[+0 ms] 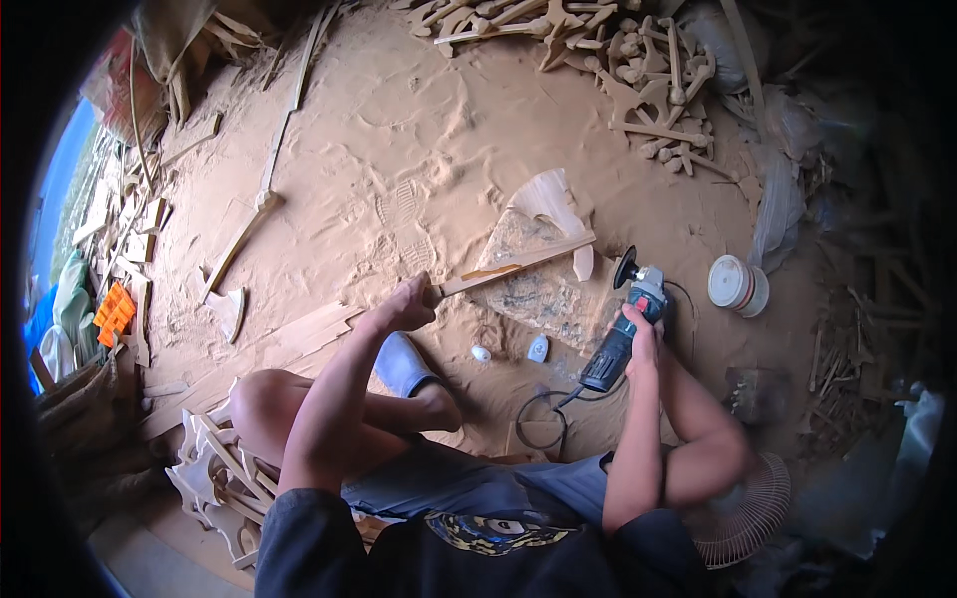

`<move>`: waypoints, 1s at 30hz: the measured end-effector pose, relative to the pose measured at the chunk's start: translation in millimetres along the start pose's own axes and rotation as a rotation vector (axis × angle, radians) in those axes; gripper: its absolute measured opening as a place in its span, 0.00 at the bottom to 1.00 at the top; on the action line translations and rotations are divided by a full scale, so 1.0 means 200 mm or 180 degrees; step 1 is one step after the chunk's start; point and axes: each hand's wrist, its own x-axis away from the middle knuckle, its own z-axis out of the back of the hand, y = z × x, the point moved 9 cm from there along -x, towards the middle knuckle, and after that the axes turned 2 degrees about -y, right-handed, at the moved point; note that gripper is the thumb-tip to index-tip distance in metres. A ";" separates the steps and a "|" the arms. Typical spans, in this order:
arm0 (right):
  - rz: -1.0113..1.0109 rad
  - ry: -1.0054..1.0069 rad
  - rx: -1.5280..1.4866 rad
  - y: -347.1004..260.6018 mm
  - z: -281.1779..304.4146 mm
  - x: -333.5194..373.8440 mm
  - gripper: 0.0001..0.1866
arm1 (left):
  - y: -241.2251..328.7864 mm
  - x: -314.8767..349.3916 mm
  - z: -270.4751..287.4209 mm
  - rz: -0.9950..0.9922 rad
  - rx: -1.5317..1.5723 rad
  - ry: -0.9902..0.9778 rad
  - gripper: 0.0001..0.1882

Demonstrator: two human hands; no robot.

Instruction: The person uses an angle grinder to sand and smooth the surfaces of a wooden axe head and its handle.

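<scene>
Wooden stick in left hand, angle grinder apparently in right hand.

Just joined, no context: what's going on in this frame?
A person sits on a sawdust-covered floor. The left hand grips one end of a long wooden piece, whose far end rests on a flat stone slab. The right hand holds an angle grinder off to the right of the slab, its disc clear of the wood. A pile of carved wooden pieces lies at the top, another stack by the left knee.
</scene>
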 end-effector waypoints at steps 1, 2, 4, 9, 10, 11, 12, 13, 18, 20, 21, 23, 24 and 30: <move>-0.0195 -0.0122 -0.0727 0.01 0.04 0.05 0.20 | 0.03 -0.02 -0.02 -0.0187 -0.0230 0.0087 0.22; -0.0307 -0.0218 -0.1316 0.00 0.09 0.09 0.18 | 0.07 -0.05 -0.04 -0.0375 -0.0458 0.0176 0.19; -0.0096 -0.0477 -0.1827 -0.11 0.12 0.18 0.20 | 0.12 -0.06 -0.10 -0.0641 -0.0444 0.0173 0.17; 0.0428 -0.0360 -0.1051 -0.49 0.11 0.42 0.25 | 0.27 -0.04 -0.30 -0.1331 -0.0339 -0.0177 0.21; 0.0663 -0.0520 -0.0283 -0.55 0.09 0.44 0.27 | 0.30 0.00 -0.30 -0.1655 -0.0638 0.0216 0.24; 0.0886 -0.0683 0.0489 -0.60 0.05 0.46 0.29 | 0.27 0.00 -0.31 -0.1660 -0.0641 0.0220 0.24; 0.0857 -0.0610 0.0649 -0.60 0.07 0.48 0.32 | 0.32 -0.03 -0.37 -0.1242 -0.0570 -0.0032 0.24; 0.0937 -0.0571 0.0954 -0.62 0.00 0.53 0.33 | 0.30 -0.03 -0.38 -0.0760 -0.0542 -0.0226 0.25; 0.1683 -0.0327 0.2795 -0.52 -0.29 0.54 0.44 | 0.27 -0.03 -0.39 -0.0864 -0.0412 -0.0249 0.28; 0.1427 -0.0650 0.3231 -0.45 -0.45 0.48 0.46 | 0.22 -0.03 -0.38 -0.0871 -0.0446 0.0054 0.24; 0.1196 -0.0808 0.3512 -0.40 -0.52 0.45 0.46 | 0.15 -0.04 -0.39 -0.0821 -0.0454 0.0070 0.24; 0.1317 -0.1068 0.3926 -0.31 -0.63 0.44 0.53 | 0.14 -0.06 -0.41 -0.1274 -0.0378 0.0139 0.21; 0.1266 -0.1164 0.4043 -0.28 -0.66 0.45 0.55 | 0.16 -0.04 -0.42 -0.1138 -0.0099 0.0181 0.15; 0.0926 -0.1380 0.4181 -0.13 -0.83 0.48 0.53 | 0.20 -0.08 -0.48 -0.1342 -0.0695 -0.0071 0.07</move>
